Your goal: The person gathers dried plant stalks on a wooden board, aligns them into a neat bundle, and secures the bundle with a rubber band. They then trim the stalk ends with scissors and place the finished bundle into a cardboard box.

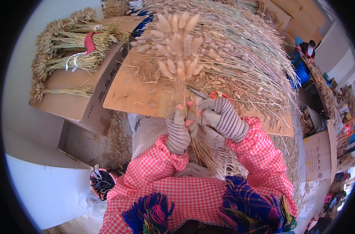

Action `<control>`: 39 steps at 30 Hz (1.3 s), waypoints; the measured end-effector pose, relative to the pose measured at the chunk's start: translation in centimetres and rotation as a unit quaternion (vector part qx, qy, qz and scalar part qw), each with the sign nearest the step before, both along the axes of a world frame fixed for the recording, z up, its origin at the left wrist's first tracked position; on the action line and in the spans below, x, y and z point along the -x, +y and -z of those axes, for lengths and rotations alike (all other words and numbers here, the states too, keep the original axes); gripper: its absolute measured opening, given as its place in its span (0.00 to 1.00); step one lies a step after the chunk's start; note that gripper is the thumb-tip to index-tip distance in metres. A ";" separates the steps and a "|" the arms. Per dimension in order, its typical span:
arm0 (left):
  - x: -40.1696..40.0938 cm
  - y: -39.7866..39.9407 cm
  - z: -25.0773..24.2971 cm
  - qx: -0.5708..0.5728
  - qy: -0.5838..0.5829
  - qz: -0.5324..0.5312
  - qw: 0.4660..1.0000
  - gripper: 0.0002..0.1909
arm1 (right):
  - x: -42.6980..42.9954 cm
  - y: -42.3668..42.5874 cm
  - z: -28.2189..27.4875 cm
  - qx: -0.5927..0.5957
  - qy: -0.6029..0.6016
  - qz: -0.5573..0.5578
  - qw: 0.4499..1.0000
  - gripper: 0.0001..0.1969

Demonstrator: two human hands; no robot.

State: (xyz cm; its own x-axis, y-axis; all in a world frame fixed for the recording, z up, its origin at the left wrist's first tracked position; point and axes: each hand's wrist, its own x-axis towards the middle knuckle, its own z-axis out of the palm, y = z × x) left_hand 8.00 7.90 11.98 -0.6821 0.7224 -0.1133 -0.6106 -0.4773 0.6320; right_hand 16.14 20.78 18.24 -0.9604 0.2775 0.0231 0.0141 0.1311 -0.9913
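My left hand (179,130), in a grey striped fingerless glove, is closed around the stems of a bunch of dried bunny-tail grass (180,55). The fluffy heads stand in tiers above the hand, and the stem ends fan out below it. Beside it, my right hand (222,117), gloved the same way, pinches a thin gold-coloured tie (193,111) that runs to the stems just above my left hand. Scissors or shears with red handles (221,95) lie on the wooden board (130,101), just beyond my right hand and partly covered by straw.
A large heap of loose dried grass (241,55) covers the board's far and right side. On the left, tied bunches (78,63) lie on a cardboard box (69,108). A container of black strips (103,182) stands low left. Far right, another person (307,51) is at a long table.
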 end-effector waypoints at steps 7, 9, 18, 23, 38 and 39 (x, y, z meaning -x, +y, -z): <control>0.4 0.1 0.2 0.050 -0.019 -0.023 0.998 0.18 | 0.8 -1.5 -0.4 -0.106 0.115 -0.062 0.986 0.11; 0.3 0.0 0.3 0.035 -0.028 -0.018 0.999 0.18 | 1.1 -1.3 -1.1 -0.463 0.203 -0.051 0.861 0.13; 0.1 0.9 0.9 0.015 0.026 -0.015 0.999 0.17 | 2.4 -0.2 -3.5 -0.777 0.231 -0.125 0.572 0.15; 1.1 0.0 2.0 -0.001 0.063 0.055 0.996 0.18 | 2.9 0.0 -4.3 -0.790 0.278 -0.158 0.523 0.15; 1.8 0.7 4.2 -0.234 0.026 0.166 0.958 0.20 | 3.1 0.4 -3.7 -0.783 0.303 -0.178 0.512 0.13; 2.1 0.7 4.2 -0.205 -0.014 0.176 0.963 0.20 | 3.0 0.6 -3.7 -0.785 0.301 -0.186 0.508 0.13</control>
State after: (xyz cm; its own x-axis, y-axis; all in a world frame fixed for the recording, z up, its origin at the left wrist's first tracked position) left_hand 5.90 8.65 7.81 -0.3885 0.8958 0.2161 -0.7937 -0.4444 0.4154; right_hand 13.11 21.36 21.89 -0.6278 -0.7349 0.2565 -0.5450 0.6502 0.5293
